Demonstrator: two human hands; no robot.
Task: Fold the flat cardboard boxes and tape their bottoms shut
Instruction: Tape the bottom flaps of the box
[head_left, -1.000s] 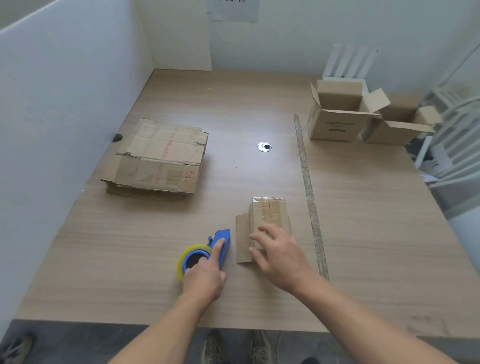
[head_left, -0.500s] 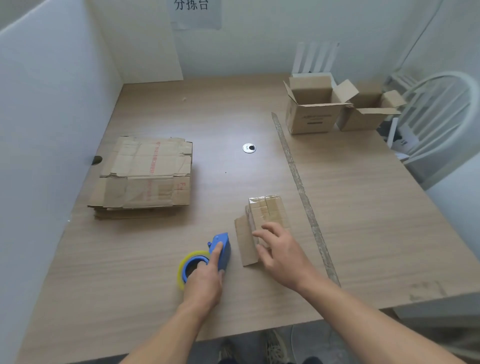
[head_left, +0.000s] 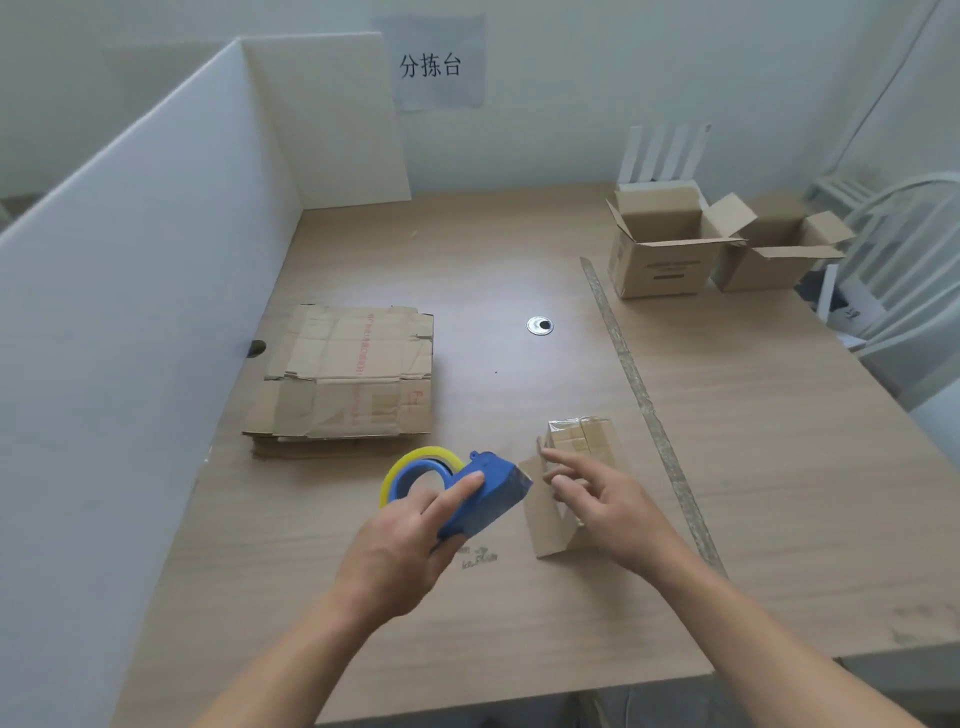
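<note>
Since a moment ago the tape dispenser (head_left: 483, 493) has come up off the table (head_left: 779, 467); the left hand (head_left: 405, 551) grips it from behind, forefinger laid along its blue body, the yellow roll towards the left of the frame. The right hand (head_left: 618, 512) has eased off the small box (head_left: 582, 441); its fingers are loosely spread and hold nothing, and the blur keeps me from telling whether the tips touch the cardboard

To my eye the risk is that light box. With no firm hold on it, a pull of sticky tape could drag it, tip it over or lay the strip crooked across the seam. One flap (head_left: 543, 519) stands loose at the lower side and could catch the tape first. The dispenser's front end points at the right fingers (head_left: 563, 460), so a quick pass could nick them

That box sits just below and right of the frame's middle, partly behind the right hand and just right of the dispenser's nose. A stack of flat boxes (head_left: 353, 374) waits at centre left, well apart from both hands, and an open box (head_left: 665, 254) stands at upper right
</note>
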